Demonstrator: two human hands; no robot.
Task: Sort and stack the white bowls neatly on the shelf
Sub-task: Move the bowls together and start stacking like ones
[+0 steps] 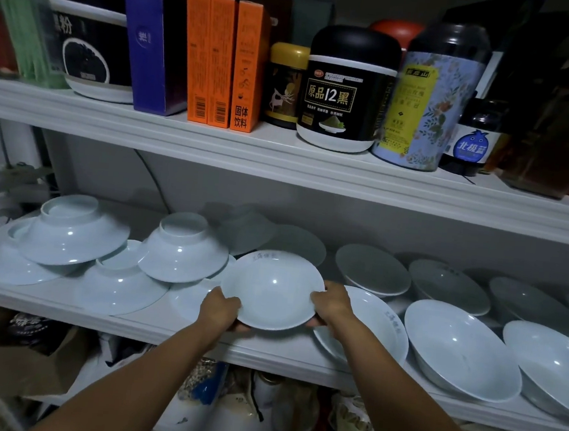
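Observation:
A white bowl (273, 290) faces me, tilted, above the front of the middle shelf (163, 328). My left hand (221, 309) grips its lower left rim and my right hand (332, 303) grips its right rim. To the left, two bowls (72, 231) (184, 247) lie upside down on top of other white bowls (118, 286). On the right, several bowls stand open side up: one (380, 323) just behind my right hand, then two more (460, 347) (552, 366). A back row of bowls (373, 269) sits in shadow.
The upper shelf (281, 160) carries jars, tins and orange boxes (221, 62) close above the bowls. A black-lidded jar (347, 90) stands at its front edge. Below the middle shelf lie bags, packets and a cardboard box (15, 363).

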